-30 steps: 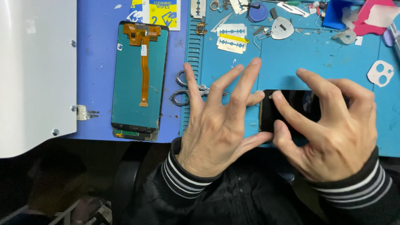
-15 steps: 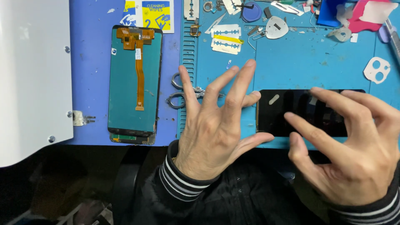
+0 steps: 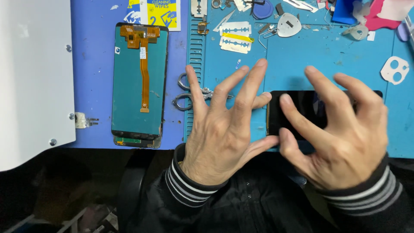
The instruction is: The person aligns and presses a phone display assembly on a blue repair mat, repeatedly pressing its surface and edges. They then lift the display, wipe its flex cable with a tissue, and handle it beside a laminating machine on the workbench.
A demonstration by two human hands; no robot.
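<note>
A black phone (image 3: 302,108) lies flat on the light-blue work mat (image 3: 302,56) near the table's front edge. My right hand (image 3: 340,133) hovers over it with fingers spread, covering much of its glass; whether it touches is unclear. My left hand (image 3: 224,125) is open just left of the phone, fingers fanned, its thumb near the phone's lower left corner. Both wrists show striped cuffs. Under my left fingers lie small metal scissors (image 3: 185,92).
A teal display panel (image 3: 139,82) with an orange flex cable lies face down on the darker blue mat at left. A white box (image 3: 30,73) fills the far left. Razor blades (image 3: 235,36), picks, a white camera bezel (image 3: 396,69) and tools crowd the back.
My right hand has moved back over the phone after dropping toward the lower right. My left hand stays spread in nearly the same place.
</note>
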